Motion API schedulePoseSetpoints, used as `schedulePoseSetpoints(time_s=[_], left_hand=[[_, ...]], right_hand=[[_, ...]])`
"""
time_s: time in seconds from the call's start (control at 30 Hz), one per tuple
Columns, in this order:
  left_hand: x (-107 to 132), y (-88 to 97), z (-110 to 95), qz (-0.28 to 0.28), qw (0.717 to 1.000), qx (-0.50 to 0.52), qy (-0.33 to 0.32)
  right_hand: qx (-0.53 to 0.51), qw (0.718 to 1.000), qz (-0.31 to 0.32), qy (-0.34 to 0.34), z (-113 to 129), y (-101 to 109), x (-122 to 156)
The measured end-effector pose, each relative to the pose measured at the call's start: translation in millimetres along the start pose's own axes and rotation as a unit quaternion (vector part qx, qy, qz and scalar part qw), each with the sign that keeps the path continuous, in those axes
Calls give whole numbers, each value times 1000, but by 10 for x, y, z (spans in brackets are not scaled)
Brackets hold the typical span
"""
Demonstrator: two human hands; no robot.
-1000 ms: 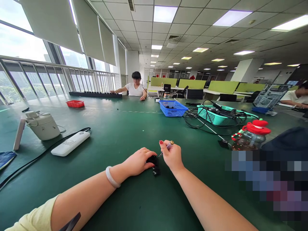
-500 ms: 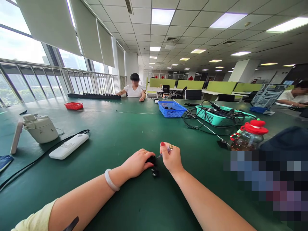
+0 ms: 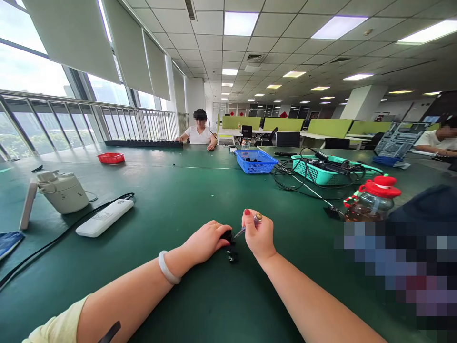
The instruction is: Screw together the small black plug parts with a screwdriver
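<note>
Between thumb and fingers, my left hand pinches a small black part against the green table. My right hand is closed around a slim screwdriver, its gold-coloured end up by the thumb. The screwdriver's thin shaft slants down and left, its tip close to the black part; whether they touch I cannot tell. Just below my left fingertips lies another small black piece with shiny spots. I cannot make out whether it joins the held part.
To the left are a white power bank-like block, a cable and a cream bottle. Farther off stand a red tray, a blue basket and a teal basket with cables. A red-lidded jar is at right. A person sits opposite.
My right hand has shifted slightly right, and the screwdriver's tip has drawn back a little from the black part. My left hand keeps its hold. The whole view has moved slightly.
</note>
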State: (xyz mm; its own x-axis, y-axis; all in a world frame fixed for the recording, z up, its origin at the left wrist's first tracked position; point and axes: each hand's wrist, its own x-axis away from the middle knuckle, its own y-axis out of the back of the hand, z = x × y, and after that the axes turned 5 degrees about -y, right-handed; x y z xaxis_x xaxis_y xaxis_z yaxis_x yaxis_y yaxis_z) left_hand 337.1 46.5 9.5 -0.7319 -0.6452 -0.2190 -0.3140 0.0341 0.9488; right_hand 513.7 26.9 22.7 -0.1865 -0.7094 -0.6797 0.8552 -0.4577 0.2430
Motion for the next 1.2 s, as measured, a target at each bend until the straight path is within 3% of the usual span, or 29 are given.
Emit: schedulePoseSetpoints(time_s=[0.3, 0.67, 0.83, 1.03, 1.13, 1.2], left_hand=[[-23, 46, -43, 9, 1000, 2, -4], [-21, 41, -43, 6, 999, 9, -38], [-17, 28, -23, -6, 999, -10, -47], [3, -9, 10, -22, 998, -26, -59], [14, 6, -6, -31, 998, -11, -49], [19, 30, -32, -42, 999, 3, -26]], right_hand=[[-14, 999, 10, 37, 34, 20, 36], [49, 992, 119, 12, -13, -34, 47], [37, 992, 115, -29, -25, -54, 15], [11, 992, 118, -33, -5, -35, 17], [-58, 994, 71, -52, -17, -23, 8], [-132, 985, 9, -108, -58, -26, -23]])
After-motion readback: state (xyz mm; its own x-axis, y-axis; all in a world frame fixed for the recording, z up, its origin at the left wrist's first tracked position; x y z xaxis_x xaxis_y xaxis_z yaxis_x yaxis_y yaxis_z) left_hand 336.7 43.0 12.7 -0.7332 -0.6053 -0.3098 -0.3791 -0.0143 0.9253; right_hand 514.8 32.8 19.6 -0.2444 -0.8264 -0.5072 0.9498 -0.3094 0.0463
